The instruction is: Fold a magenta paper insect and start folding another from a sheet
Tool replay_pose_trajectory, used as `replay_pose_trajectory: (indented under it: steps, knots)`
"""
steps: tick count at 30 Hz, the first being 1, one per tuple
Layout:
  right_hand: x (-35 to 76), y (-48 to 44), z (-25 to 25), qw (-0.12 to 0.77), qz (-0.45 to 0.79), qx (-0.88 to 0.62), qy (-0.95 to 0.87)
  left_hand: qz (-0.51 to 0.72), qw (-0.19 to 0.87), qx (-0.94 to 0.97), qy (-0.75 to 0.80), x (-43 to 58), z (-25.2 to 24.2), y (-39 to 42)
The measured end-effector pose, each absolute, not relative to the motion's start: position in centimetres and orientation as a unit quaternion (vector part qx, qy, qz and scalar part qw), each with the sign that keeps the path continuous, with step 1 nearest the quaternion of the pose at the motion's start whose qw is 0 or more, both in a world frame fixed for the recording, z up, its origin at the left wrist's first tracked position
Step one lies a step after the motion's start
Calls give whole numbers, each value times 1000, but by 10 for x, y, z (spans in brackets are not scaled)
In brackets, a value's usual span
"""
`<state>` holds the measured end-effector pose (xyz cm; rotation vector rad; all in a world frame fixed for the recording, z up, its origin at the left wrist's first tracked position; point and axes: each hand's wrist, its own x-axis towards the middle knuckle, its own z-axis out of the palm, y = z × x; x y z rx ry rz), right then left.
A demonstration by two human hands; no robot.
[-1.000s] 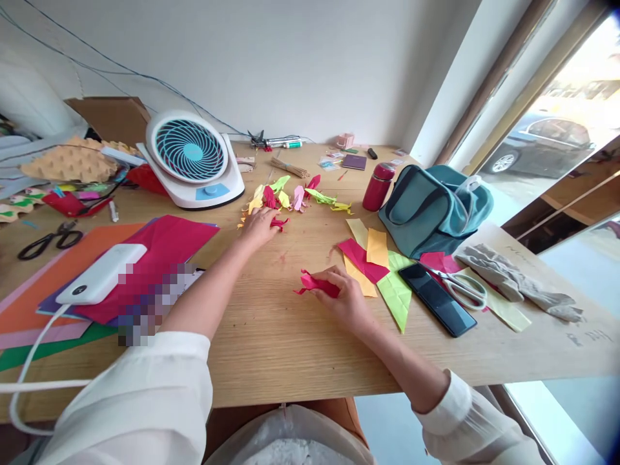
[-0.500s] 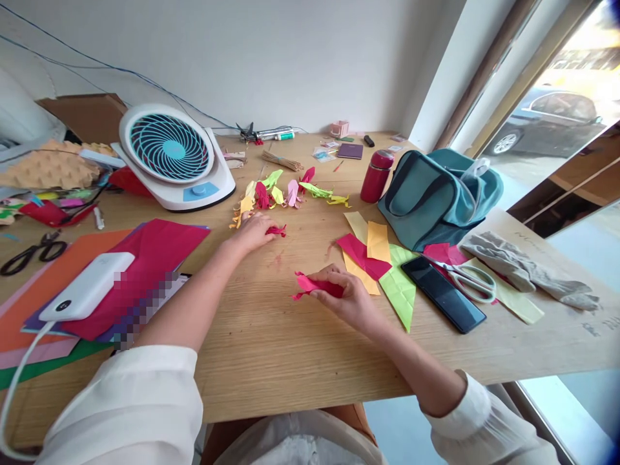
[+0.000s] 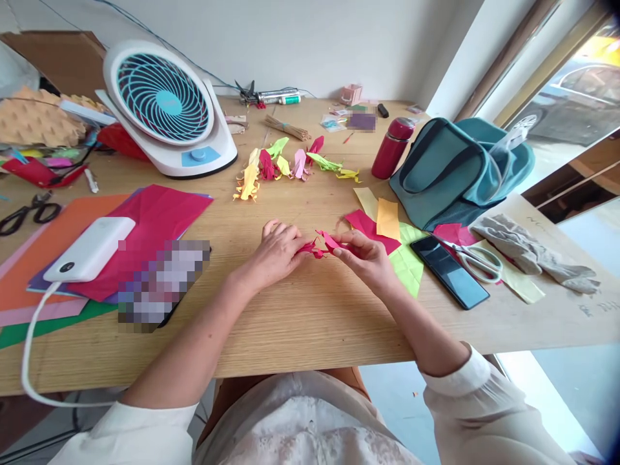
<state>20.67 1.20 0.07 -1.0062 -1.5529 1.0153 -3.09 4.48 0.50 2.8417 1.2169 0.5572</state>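
Note:
My left hand (image 3: pixel 277 250) and my right hand (image 3: pixel 367 257) meet at the middle of the wooden table (image 3: pixel 300 323). Between them they pinch red folded paper pieces (image 3: pixel 320 245): the left fingers hold a small red piece, the right fingers hold a pinkish-red one, and the two touch. Behind the hands a row of small folded paper figures (image 3: pixel 290 166) in yellow, red, green and pink lies on the table. Cut paper scraps (image 3: pixel 387 226) in yellow, red and green lie just right of my right hand.
A white and teal desk fan (image 3: pixel 165 110) stands at the back left. Coloured paper sheets (image 3: pixel 155 226) with a white power bank (image 3: pixel 90 248) lie left. A red bottle (image 3: pixel 390 148), teal bag (image 3: pixel 455 171), phone (image 3: pixel 448 271), scissors (image 3: pixel 477 261) and grey cloth (image 3: pixel 533 255) are right.
My left hand came back from the row of paper figures with a small red piece and joined my right hand at the middle. The camera tilted down a little.

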Motion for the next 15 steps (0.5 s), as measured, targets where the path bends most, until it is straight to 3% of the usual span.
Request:
replay_pose_trajectory:
  steps: [15]
  knots:
    - [209,6,5,433,316,-431,-726,241,2,895,375,-41,30,34]
